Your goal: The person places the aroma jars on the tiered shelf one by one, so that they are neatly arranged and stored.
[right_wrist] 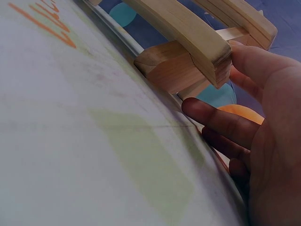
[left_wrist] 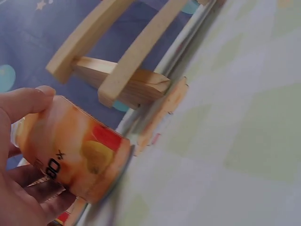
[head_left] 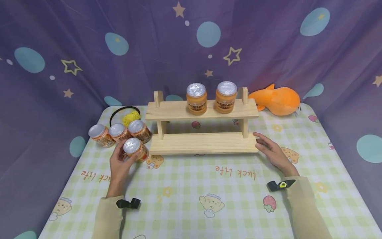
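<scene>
My left hand (head_left: 120, 163) grips an orange-labelled can (head_left: 141, 154) with a silvery lid, thumb on one side and fingers on the other. In the left wrist view the can leans, and a yellow fruit is printed on its label. A two-tier wooden shelf (head_left: 203, 143) stands to the right of it. Two similar cans, one left (head_left: 197, 103) and one right (head_left: 225, 101), stand on the upper tier. At the shelf's right end is my right hand (head_left: 273, 154), its thumb touching the lower board's corner in the right wrist view and its other fingers loosely extended below.
Three more cans (head_left: 119, 132) stand in a group left of the shelf. Behind them lie a yellow fuzzy thing (head_left: 131, 117) and a black loop (head_left: 114, 114). An orange plush toy (head_left: 282, 100) sits at the back right. A purple curtain (head_left: 161, 43) hangs behind the checked tablecloth (head_left: 185, 205).
</scene>
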Demonstrator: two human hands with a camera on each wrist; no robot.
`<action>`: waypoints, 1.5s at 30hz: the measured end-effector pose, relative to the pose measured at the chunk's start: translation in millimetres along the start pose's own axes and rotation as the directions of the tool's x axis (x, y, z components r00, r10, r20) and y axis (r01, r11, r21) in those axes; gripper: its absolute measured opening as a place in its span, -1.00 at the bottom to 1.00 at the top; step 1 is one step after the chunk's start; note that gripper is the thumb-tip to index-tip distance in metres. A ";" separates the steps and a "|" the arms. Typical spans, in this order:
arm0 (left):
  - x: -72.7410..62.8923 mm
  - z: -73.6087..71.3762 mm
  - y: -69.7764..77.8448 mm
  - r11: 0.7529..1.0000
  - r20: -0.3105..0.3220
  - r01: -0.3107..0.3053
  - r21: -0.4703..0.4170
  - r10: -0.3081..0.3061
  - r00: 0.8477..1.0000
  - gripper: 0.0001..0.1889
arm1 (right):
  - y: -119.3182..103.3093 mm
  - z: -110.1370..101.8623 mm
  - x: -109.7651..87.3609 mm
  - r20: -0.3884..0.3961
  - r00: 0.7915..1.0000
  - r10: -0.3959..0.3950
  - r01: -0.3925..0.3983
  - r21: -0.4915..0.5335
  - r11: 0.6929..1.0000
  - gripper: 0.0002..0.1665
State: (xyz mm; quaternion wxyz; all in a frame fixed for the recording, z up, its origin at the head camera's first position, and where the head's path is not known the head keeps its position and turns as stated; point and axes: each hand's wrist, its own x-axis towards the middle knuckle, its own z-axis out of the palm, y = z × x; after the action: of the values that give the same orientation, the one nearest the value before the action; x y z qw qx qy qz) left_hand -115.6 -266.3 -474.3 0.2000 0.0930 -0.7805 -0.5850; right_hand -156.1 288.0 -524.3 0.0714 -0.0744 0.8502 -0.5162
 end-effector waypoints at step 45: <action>1.9 2.4 -1.8 0.993 -0.121 0.001 -0.117 -0.015 0.993 -0.35 | 2.2 0.3 -0.2 -0.003 0.999 -0.037 0.037 0.011 0.999 -0.38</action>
State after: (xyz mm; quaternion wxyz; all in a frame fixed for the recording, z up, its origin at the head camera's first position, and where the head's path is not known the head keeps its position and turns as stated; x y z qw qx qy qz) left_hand -118.6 -265.4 -476.2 0.2499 0.1196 -0.7311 -0.6235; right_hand -155.9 288.8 -526.4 0.0613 -0.0888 0.8458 -0.5225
